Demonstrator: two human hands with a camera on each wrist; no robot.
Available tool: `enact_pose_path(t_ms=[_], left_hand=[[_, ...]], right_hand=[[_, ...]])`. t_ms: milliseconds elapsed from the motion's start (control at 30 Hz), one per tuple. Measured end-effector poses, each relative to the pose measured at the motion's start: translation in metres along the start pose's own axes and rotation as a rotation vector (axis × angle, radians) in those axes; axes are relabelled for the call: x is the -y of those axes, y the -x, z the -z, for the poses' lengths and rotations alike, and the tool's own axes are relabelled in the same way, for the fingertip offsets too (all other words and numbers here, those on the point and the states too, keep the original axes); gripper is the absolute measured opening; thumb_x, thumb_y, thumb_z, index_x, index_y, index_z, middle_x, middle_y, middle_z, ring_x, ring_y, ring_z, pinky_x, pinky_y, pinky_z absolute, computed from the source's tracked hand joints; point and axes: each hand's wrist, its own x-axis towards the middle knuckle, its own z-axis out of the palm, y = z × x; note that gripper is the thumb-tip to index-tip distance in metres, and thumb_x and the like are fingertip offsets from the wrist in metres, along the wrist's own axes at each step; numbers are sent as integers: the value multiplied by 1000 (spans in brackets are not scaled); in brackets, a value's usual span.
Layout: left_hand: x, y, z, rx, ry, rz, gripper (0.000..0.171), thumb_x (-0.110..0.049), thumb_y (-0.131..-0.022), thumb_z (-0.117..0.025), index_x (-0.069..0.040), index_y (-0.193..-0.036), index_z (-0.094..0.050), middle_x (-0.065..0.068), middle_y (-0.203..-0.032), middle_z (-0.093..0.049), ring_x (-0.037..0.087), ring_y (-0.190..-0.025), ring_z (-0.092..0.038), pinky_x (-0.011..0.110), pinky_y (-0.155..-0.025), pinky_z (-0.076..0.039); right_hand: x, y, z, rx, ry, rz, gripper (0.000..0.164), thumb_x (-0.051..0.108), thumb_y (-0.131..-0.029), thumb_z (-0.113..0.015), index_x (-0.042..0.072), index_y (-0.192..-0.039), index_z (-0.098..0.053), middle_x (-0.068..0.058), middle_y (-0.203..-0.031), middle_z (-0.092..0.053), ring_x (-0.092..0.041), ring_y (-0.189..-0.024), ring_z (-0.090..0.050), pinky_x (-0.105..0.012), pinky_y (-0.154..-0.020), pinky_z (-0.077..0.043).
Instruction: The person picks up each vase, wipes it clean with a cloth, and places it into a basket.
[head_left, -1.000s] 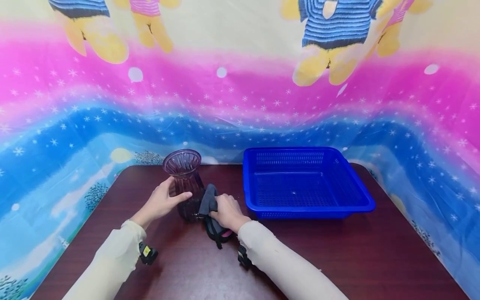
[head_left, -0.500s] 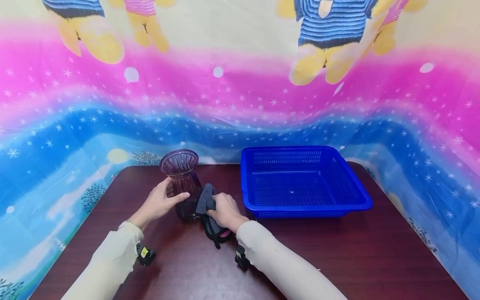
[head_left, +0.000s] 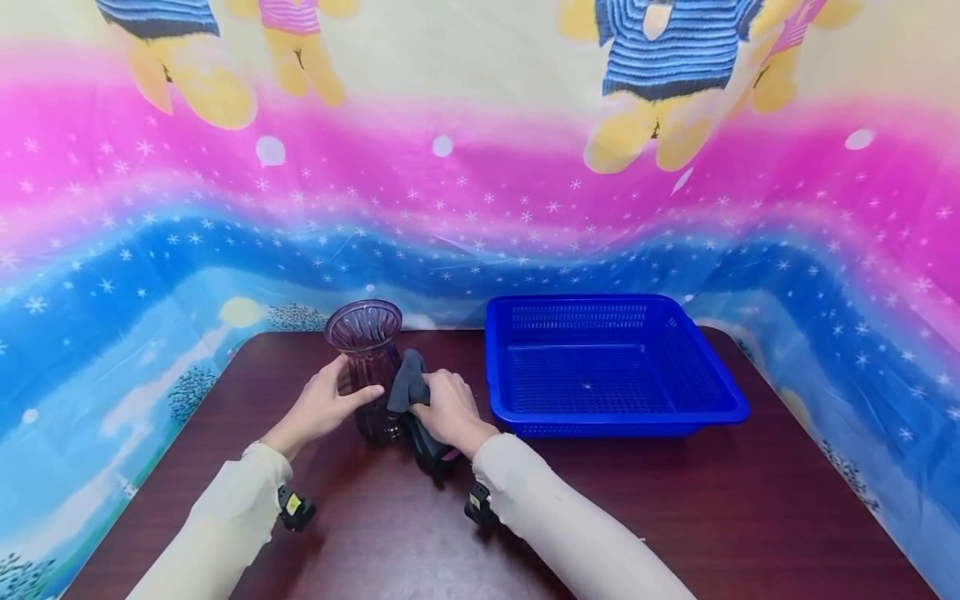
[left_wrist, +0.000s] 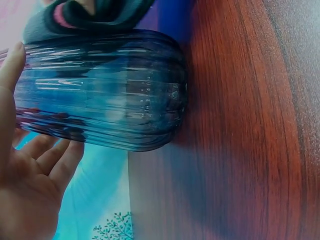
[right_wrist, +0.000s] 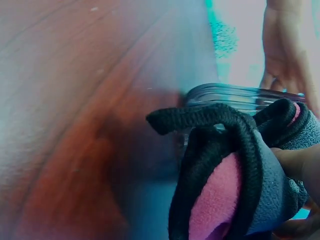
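A ribbed, purple-tinted glass vase [head_left: 365, 329] with a flared rim stands on the table, left of centre. My left hand [head_left: 324, 402] grips its side, thumb across the front and fingers behind; the left wrist view shows the vase body [left_wrist: 110, 90] between them. In my right hand [head_left: 450, 410] is a bunched grey cloth [head_left: 409, 385] with black edging and a pink underside, held against the vase's right side. The right wrist view shows the cloth's pink face [right_wrist: 217, 195] and a black edging loop hanging toward the table.
A blue plastic basket [head_left: 615, 417] with perforated walls stands right of the right hand. The dark red wooden table [head_left: 390, 542] meets a patterned backdrop [head_left: 480, 200] at its back and sides. A small black camera sits on each wrist.
My right hand has moved slightly up along the vase with the cloth, whose hanging lower part has lifted too. My left hand and the vase keep their place.
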Motion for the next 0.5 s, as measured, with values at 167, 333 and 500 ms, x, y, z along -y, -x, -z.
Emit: enact_pose_path(t_ms=[167, 333, 500], left_hand=[[0, 0, 0, 3, 2, -6, 72, -37, -95, -71, -2, -150, -40, 27, -146, -54, 43, -131, -58, 57, -108, -49], [0, 0, 1, 15, 1, -6, 75, -36, -96, -69, -1, -153, -36, 28, -148, -51, 44, -132, -57, 57, -108, -49], [0, 0, 2, 20, -3, -18, 71, -29, -97, -69, 0, -152, -36, 28, -147, -52, 43, -131, -57, 56, -107, -49]], right_hand=[[8, -3, 9, -32, -8, 27, 9, 23, -86, -79, 16, -92, -75, -5, -81, -70, -22, -78, -66, -33, -65, -51], [16, -7, 19, -50, -25, 45, 8, 23, -87, -78, 17, -90, -74, -3, -80, -70, -20, -77, -65, -32, -63, -49], [24, -11, 28, -62, -23, 58, 7, 22, -87, -78, 17, -90, -74, -3, -82, -70, -20, -80, -64, -32, -65, -48]])
